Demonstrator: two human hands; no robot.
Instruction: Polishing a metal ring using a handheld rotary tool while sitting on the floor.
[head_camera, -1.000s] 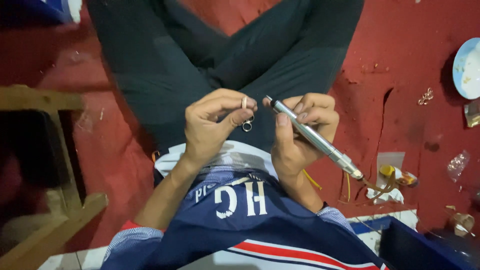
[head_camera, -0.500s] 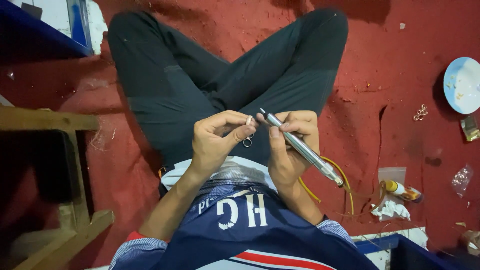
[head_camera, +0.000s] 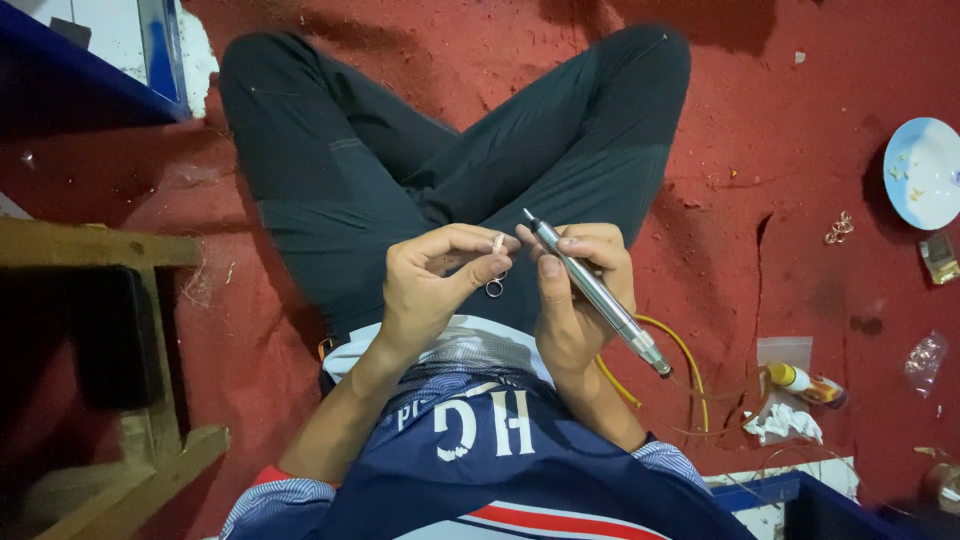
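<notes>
a red floor (head_camera: 800, 200) spreads under a person sitting cross-legged in dark trousers (head_camera: 400, 170), with a wooden bench (head_camera: 120, 300) off to one side and a pale round dish (head_camera: 925, 170) lying well apart on the other. the two hands meet close together over the lap. the right hand (head_camera: 580, 300) is wrapped around a slim metal handpiece (head_camera: 595, 292), its tip pointing up toward the other hand and a yellow hose (head_camera: 680, 350) trailing from its rear end. the left hand (head_camera: 430, 285) pinches a small pale piece between thumb and fingertips, and a tiny metal ring (head_camera: 494, 288) hangs just below that pinch.
</notes>
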